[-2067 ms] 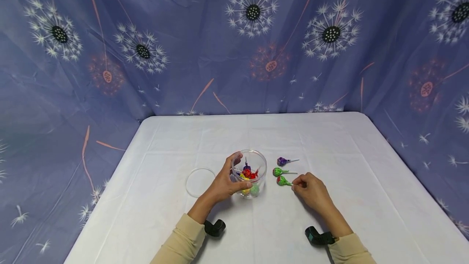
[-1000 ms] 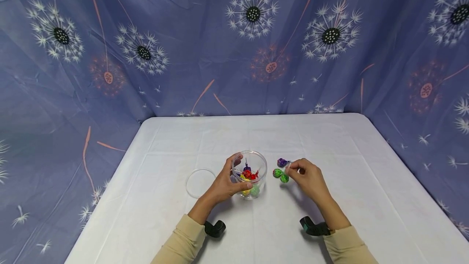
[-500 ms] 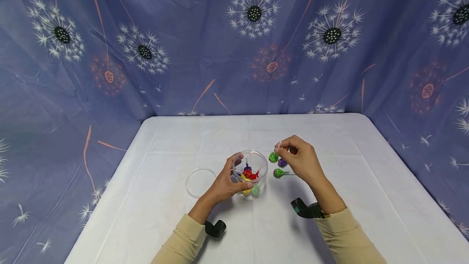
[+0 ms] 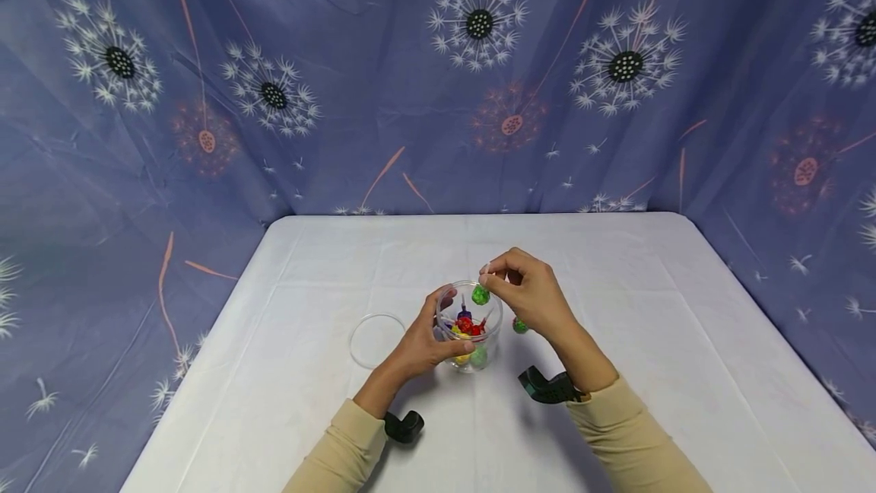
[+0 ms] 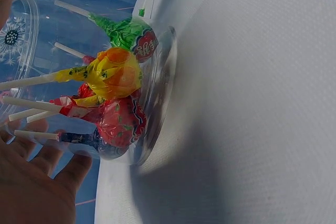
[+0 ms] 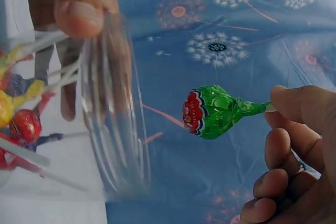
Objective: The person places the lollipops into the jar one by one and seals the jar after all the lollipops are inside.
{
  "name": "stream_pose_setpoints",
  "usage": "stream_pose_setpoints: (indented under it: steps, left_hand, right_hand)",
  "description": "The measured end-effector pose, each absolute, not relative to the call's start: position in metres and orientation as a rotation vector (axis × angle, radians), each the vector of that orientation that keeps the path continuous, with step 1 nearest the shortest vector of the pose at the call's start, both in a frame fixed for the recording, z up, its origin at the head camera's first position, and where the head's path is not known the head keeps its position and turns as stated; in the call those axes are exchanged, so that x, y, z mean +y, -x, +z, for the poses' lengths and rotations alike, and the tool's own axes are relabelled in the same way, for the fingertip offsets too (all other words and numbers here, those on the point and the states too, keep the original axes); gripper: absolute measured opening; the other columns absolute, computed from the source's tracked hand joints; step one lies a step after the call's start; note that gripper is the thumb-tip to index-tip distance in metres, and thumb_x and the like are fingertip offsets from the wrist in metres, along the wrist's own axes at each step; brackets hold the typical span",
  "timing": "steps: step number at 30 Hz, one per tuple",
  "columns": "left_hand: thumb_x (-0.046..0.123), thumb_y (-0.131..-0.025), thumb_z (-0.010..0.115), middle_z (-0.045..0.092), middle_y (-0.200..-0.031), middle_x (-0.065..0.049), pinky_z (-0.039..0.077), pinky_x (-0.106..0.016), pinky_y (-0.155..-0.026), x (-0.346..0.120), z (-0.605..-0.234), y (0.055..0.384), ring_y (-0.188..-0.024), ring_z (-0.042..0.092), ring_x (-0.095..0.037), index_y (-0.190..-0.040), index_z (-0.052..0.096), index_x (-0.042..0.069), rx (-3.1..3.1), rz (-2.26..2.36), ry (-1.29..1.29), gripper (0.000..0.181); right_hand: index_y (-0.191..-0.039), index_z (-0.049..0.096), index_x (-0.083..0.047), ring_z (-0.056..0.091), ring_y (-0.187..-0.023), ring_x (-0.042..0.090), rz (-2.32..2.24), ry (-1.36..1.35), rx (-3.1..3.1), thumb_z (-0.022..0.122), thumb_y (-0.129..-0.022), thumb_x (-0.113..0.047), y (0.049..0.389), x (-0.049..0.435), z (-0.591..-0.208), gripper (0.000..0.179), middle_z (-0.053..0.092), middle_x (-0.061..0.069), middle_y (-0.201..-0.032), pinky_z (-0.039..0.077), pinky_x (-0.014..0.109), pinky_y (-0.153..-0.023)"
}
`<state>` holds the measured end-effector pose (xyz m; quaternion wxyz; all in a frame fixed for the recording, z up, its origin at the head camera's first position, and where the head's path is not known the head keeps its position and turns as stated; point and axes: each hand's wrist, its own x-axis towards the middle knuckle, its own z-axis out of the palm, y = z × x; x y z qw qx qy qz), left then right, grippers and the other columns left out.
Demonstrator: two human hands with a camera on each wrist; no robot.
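Note:
My left hand [image 4: 419, 347] holds a clear plastic jar [image 4: 496, 326] upright on the table, thumb in front and fingers behind. Inside lie several wrapped lollipops: a green one [image 5: 126, 32], a yellow one [image 5: 113, 74], a red one [image 5: 123, 121] and a dark purple one [image 5: 84, 139] among them. My right hand [image 4: 532, 294] pinches a green lollipop [image 6: 210, 113] by its stick. Its head hangs down at the jar's open mouth. On the table, another green lollipop [image 4: 520, 324] shows partly beside my right hand; the loose purple one is hidden.
A clear round lid or ring [image 4: 352, 341] lies on the white-covered table [image 4: 308, 280], left of the jar. A blue dandelion-print curtain [image 4: 383, 97] hangs behind and on both sides. Black wrist cameras sit at both wrists.
My right hand has lifted the nearest green lollipop off the table and carried it left, past the others, to the jar's mouth. The left hand and jar have stayed in place.

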<state>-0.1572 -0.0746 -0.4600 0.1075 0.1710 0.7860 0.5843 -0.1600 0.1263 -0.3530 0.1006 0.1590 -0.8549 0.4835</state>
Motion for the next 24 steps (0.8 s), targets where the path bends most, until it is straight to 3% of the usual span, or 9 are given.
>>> stream_pose_setpoints:
  steps: [13,20,24]
  left_hand:
    - [0.038,-0.075,0.078,0.030,-0.153,0.001,0.030,-0.049,-0.112,-0.074,-0.460,0.157,-0.137,0.036,-0.026,-0.147,0.019,0.031,2.341,1.698,-0.526,0.094]
    - [0.038,-0.076,0.078,0.030,-0.153,-0.004,0.036,-0.044,-0.107,-0.075,-0.460,0.157,-0.130,0.044,-0.026,-0.148,0.018,0.029,2.299,1.718,-0.524,0.094]
    - [0.034,-0.077,0.077,0.028,-0.154,-0.001,0.034,-0.045,-0.110,-0.076,-0.460,0.158,-0.136,0.038,-0.026,-0.148,0.018,0.029,2.307,1.710,-0.521,0.093]
  right_hand:
    - [-0.084,0.070,-0.015,0.042,-0.068,0.016,1.411,-0.478,-2.582,0.072,-0.083,-0.019,0.169,0.119,-0.380,0.004,0.056,-0.002,-0.077,0.035,0.024,-0.059]
    - [-0.083,0.070,-0.017,0.045,-0.069,0.014,1.335,-0.482,-2.627,0.071,-0.083,-0.020,0.169,0.118,-0.390,0.004,0.058,-0.004,-0.078,0.038,0.024,-0.060]
    - [-0.083,0.070,-0.017,0.045,-0.068,0.013,1.284,-0.488,-2.656,0.072,-0.082,-0.020,0.168,0.118,-0.394,0.004,0.058,-0.005,-0.077,0.038,0.024,-0.059]
